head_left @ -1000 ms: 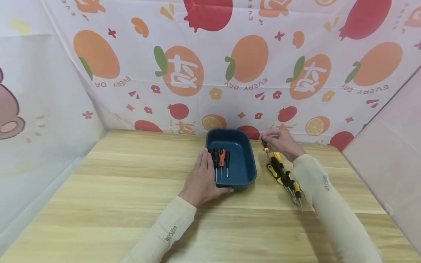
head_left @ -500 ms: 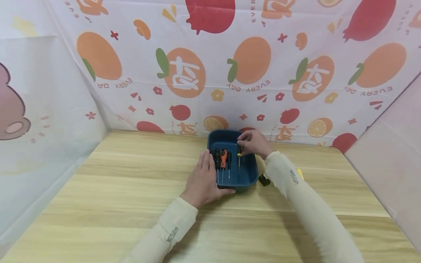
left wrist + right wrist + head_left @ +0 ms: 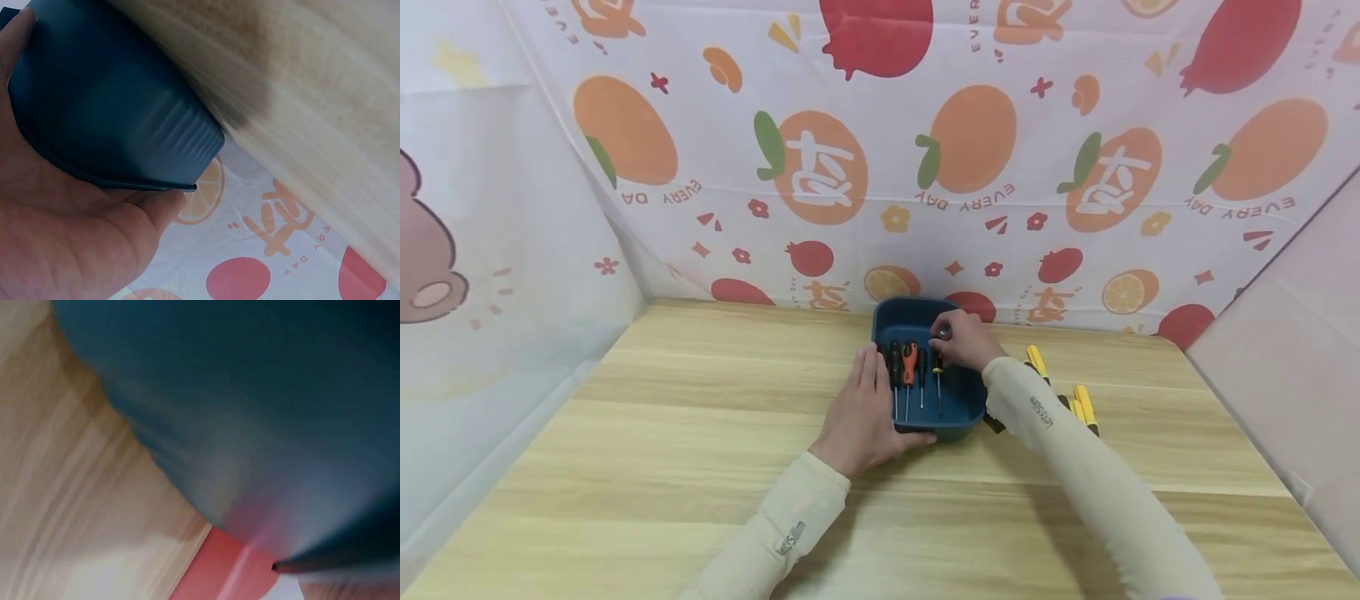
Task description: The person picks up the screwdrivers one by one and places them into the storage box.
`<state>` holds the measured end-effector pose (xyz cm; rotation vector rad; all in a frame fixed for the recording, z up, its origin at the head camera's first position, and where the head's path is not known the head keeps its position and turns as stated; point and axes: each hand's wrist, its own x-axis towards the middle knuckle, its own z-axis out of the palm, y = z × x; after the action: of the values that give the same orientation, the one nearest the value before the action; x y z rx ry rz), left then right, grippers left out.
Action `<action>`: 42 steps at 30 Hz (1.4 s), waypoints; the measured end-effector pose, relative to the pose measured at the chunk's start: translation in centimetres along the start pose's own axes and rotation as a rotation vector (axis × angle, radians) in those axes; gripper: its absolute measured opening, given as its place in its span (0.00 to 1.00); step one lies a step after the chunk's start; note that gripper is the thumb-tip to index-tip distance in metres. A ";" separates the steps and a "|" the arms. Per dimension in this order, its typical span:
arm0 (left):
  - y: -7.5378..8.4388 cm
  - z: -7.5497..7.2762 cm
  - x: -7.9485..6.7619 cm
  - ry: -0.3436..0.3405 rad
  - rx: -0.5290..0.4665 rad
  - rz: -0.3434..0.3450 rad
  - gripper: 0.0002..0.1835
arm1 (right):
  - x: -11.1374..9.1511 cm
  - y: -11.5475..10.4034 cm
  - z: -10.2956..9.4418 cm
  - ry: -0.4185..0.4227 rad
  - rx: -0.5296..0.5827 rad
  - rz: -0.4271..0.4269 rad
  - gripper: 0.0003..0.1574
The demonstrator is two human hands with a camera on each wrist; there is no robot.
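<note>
A dark blue plastic bin (image 3: pixel 958 404) stands on the table near the back wall. My left hand (image 3: pixel 859 417) holds its near left corner, fingers along the left rim and thumb across the front. In the left wrist view the bin's ribbed outer wall (image 3: pixel 169 137) lies against this hand (image 3: pixel 81 231). Inside, an orange-and-black screwdriver (image 3: pixel 910 362) lies between black screwdrivers (image 3: pixel 895 362), side by side. My right hand (image 3: pixel 966 340) reaches into the bin and pinches a black-and-yellow screwdriver (image 3: pixel 937 367) by its handle, shaft toward the front. The right wrist view shows mostly bin wall (image 3: pixel 187 412).
Right of the bin, partly under the right sleeve (image 3: pixel 1037 400), lie more tools with yellow-and-black handles (image 3: pixel 1084 407). The wood table (image 3: pixel 737 400) extends left and toward the front. A fruit-print cloth (image 3: pixel 887 167) hangs close behind the bin.
My right hand has carried the black-and-yellow screwdriver left from beside the pile into the bin, then lower and closer to the other screwdrivers. The left hand has kept its place on the bin.
</note>
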<state>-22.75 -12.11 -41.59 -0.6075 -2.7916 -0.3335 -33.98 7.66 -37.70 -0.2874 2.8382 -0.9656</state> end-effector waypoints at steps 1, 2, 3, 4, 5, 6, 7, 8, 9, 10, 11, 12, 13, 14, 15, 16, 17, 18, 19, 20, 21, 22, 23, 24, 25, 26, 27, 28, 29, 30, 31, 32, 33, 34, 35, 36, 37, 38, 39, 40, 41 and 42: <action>0.0 0.0 0.0 0.000 -0.001 0.002 0.71 | 0.1 0.0 0.2 0.002 -0.016 0.004 0.13; 0.1 0.0 0.0 -0.001 -0.003 0.002 0.71 | 0.1 -0.1 0.4 0.001 -0.028 0.011 0.13; 0.1 0.0 0.0 -0.001 -0.007 0.002 0.71 | 0.1 -0.1 0.5 0.001 -0.043 0.018 0.13; 0.1 0.0 0.0 -0.002 -0.009 0.002 0.71 | 0.2 -0.2 0.6 0.000 -0.061 0.022 0.13; 0.1 0.1 0.0 -0.001 -0.010 0.001 0.71 | 0.2 -0.2 0.7 0.000 -0.079 0.026 0.13; 0.1 0.0 0.0 -0.001 -0.013 0.001 0.71 | 0.2 -0.3 0.7 0.004 -0.091 0.030 0.12; 0.2 0.0 0.0 -0.001 -0.014 0.000 0.71 | 0.3 -0.4 0.8 0.006 -0.100 0.033 0.12; 0.2 0.0 0.0 0.000 -0.016 -0.001 0.72 | 0.3 -0.5 0.8 0.008 -0.109 0.036 0.12; 0.1 -0.1 0.0 0.002 -0.019 0.000 0.71 | 0.3 -0.5 0.8 0.009 -0.119 0.038 0.12; 0.1 -0.1 0.0 0.003 -0.020 0.000 0.71 | 0.3 -0.6 0.9 0.010 -0.124 0.040 0.12; 0.1 -0.1 0.0 0.003 -0.022 0.000 0.71 | 0.3 -0.7 0.9 0.011 -0.124 0.043 0.12; 0.0 -0.1 -0.1 0.003 -0.025 -0.003 0.71 | 0.4 -0.8 0.9 0.010 -0.127 0.041 0.13; 0.0 -0.1 -0.1 0.002 -0.027 -0.005 0.71 | 0.4 -0.9 1.0 0.007 -0.129 0.042 0.13; -0.1 -0.1 -0.1 0.001 -0.028 -0.007 0.71 | 0.4 -1.0 1.0 0.003 -0.134 0.041 0.14; -0.1 -0.2 -0.1 0.000 -0.029 -0.008 0.71 | 0.5 -1.0 1.0 -0.001 -0.139 0.040 0.15; -0.1 -0.2 -0.2 -0.003 -0.030 -0.011 0.71 | 0.5 -1.1 1.1 -0.007 -0.148 0.038 0.16; -0.1 -0.2 -0.2 -0.005 -0.031 -0.013 0.71 | 0.5 -1.1 1.2 -0.012 -0.155 0.037 0.16; -0.2 -0.2 -0.2 -0.007 -0.034 -0.014 0.71 | 0.6 -1.1 1.2 -0.017 -0.165 0.040 0.16; -0.2 -0.1 -0.2 -0.010 -0.036 -0.014 0.71 | 0.6 -1.1 1.3 -0.021 -0.172 0.045 0.17; -0.2 -0.1 -0.2 -0.011 -0.040 -0.014 0.71 | 0.6 -1.1 1.3 -0.025 -0.179 0.049 0.17; -0.2 -0.1 -0.2 -0.013 -0.044 -0.016 0.71 | 0.6 -1.1 1.3 -0.029 -0.186 0.054 0.17; -0.2 -0.1 -0.2 -0.014 -0.045 -0.017 0.71 | 0.6 -1.1 1.4 -0.033 -0.193 0.057 0.17; -0.2 -0.1 -0.1 -0.013 -0.044 -0.016 0.71 | 0.6 -1.1 1.4 -0.036 -0.196 0.061 0.17; -0.2 -0.1 -0.1 -0.012 -0.042 -0.015 0.71 | 0.6 -1.0 1.4 -0.038 -0.198 0.063 0.17; -0.2 -0.1 -0.1 -0.009 -0.039 -0.014 0.71 | 0.6 -1.0 1.4 -0.040 -0.199 0.064 0.18; -0.2 -0.1 -0.1 -0.007 -0.034 -0.013 0.71 | 0.7 -1.0 1.4 -0.043 -0.201 0.064 0.18; -0.2 -0.1 0.0 -0.004 -0.030 -0.010 0.71 | 0.7 -0.9 1.4 -0.044 -0.207 0.062 0.18; -0.2 -0.1 0.0 -0.004 -0.025 -0.008 0.71 | 0.7 -0.9 1.3 -0.047 -0.213 0.059 0.19; -0.1 -0.1 0.0 -0.004 -0.022 -0.007 0.71 | 0.6 -0.9 1.3 -0.048 -0.216 0.056 0.19; -0.1 -0.1 0.0 -0.006 -0.024 -0.008 0.71 | 0.6 -0.9 1.3 -0.049 -0.219 0.054 0.19; -0.1 -0.1 0.0 -0.008 -0.026 -0.009 0.71 | 0.6 -0.9 1.3 -0.051 -0.220 0.053 0.20; -0.1 -0.1 0.1 -0.011 -0.027 -0.010 0.71 | 0.5 -0.9 1.3 -0.052 -0.220 0.052 0.20; -0.1 -0.1 0.1 -0.014 -0.030 -0.012 0.71 | 0.5 -0.9 1.3 -0.054 -0.220 0.051 0.20; -0.1 -0.1 0.1 -0.018 -0.032 -0.014 0.71 | 0.5 -0.9 1.3 -0.055 -0.216 0.050 0.21; 0.0 -0.1 0.1 -0.020 -0.033 -0.015 0.71 | 0.4 -0.9 1.3 -0.054 -0.212 0.050 0.21; 0.0 -0.1 0.1 -0.021 -0.034 -0.015 0.71 | 0.4 -0.9 1.3 -0.055 -0.211 0.049 0.21; 0.0 -0.1 0.1 -0.023 -0.031 -0.015 0.71 | 0.4 -0.8 1.3 -0.056 -0.210 0.048 0.21; 0.0 -0.1 0.1 -0.026 -0.029 -0.015 0.71 | 0.3 -0.8 1.3 -0.057 -0.211 0.047 0.21; 0.0 -0.2 0.1 -0.028 -0.027 -0.015 0.71 | 0.3 -0.9 1.3 -0.058 -0.207 0.048 0.20; 0.0 -0.1 0.1 -0.029 -0.027 -0.015 0.71 | 0.3 -0.9 1.3 -0.059 -0.202 0.049 0.20; 0.0 -0.1 0.1 -0.029 -0.028 -0.015 0.71 | 0.3 -0.8 1.3 -0.062 -0.196 0.051 0.20; 0.0 -0.1 0.1 -0.029 -0.030 -0.015 0.71 | 0.3 -0.9 1.3 -0.065 -0.188 0.054 0.20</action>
<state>-22.85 -12.14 -41.46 -0.6038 -2.8245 -0.3730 -33.93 6.15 -38.22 -0.2553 2.8639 -0.6676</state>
